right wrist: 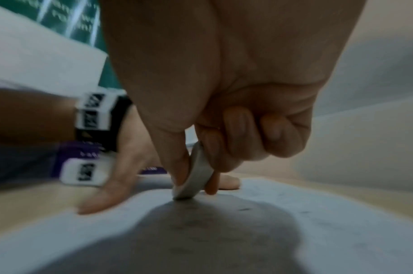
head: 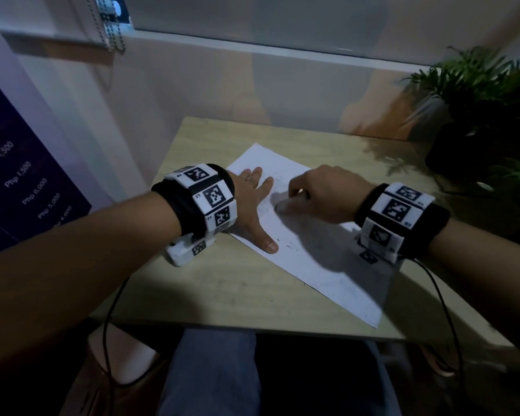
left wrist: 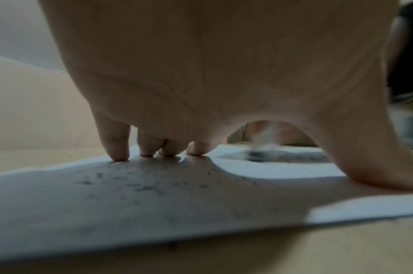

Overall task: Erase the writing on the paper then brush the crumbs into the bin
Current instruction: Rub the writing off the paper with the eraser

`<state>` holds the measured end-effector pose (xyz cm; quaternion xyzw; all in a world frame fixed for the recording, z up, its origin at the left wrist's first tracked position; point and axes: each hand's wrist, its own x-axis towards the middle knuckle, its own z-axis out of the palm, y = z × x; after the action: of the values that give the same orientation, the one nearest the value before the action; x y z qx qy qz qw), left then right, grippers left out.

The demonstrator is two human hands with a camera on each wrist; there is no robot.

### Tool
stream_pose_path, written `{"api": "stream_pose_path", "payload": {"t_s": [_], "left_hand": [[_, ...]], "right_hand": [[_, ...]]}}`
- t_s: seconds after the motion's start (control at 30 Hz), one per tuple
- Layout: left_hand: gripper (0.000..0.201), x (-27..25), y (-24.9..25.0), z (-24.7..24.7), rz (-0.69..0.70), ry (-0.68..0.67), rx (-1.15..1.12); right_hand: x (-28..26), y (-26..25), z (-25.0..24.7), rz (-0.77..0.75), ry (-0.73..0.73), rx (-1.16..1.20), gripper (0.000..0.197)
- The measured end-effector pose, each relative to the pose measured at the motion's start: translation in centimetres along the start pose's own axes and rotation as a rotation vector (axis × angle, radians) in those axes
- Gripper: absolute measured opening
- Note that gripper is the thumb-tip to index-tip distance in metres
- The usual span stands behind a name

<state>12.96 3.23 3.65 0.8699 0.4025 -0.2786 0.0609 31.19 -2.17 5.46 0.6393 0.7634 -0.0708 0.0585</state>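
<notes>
A white sheet of paper (head: 318, 259) lies slanted on the wooden table (head: 216, 283). My left hand (head: 254, 202) presses flat on its upper left part, fingers spread and straight. My right hand (head: 321, 195) pinches a pale eraser (right wrist: 195, 178) between thumb and fingers, with the eraser's lower edge on the paper (right wrist: 318, 231). In the left wrist view the eraser (left wrist: 263, 142) is blurred beyond my left hand (left wrist: 201, 92), and dark crumbs (left wrist: 135, 185) speckle the paper (left wrist: 107, 213) under my palm. Faint writing remains near the eraser. No bin is in view.
A potted green plant (head: 487, 115) stands at the table's back right corner. A wall and window sill run behind the table. A dark poster (head: 15, 190) with price text hangs at the left. My knees are under the front edge.
</notes>
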Motion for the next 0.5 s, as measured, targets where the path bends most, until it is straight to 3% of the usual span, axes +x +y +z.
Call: {"api": "stream_pose_path", "payload": {"t_s": [0.1,0.2,0.3,0.4,0.5], "left_hand": [[0.147,-0.1,0.0,0.0,0.003,0.003,-0.006],[0.148,0.1,0.1,0.3,0.005,0.029,-0.012],[0.15,0.4,0.0,0.4,0.01,0.031,-0.015],[0.148,0.2,-0.1,0.2,0.004,0.016,-0.001],[0.147,0.0,0.0,0.2,0.002,0.02,-0.005]], "right_hand": [[0.8,0.3,-0.1,0.088,0.089,-0.116,0.042],[-0.1,-1.8,0.9,0.02,0.168,-0.234,0.029],[-0.4,-2.3,1.1,-0.06,0.099,-0.084,0.036],[1.0,-0.3,0.1,0.024,-0.004,0.048,0.049],[1.9,1.0,-0.2,0.131,0.086,-0.082,0.05]]}}
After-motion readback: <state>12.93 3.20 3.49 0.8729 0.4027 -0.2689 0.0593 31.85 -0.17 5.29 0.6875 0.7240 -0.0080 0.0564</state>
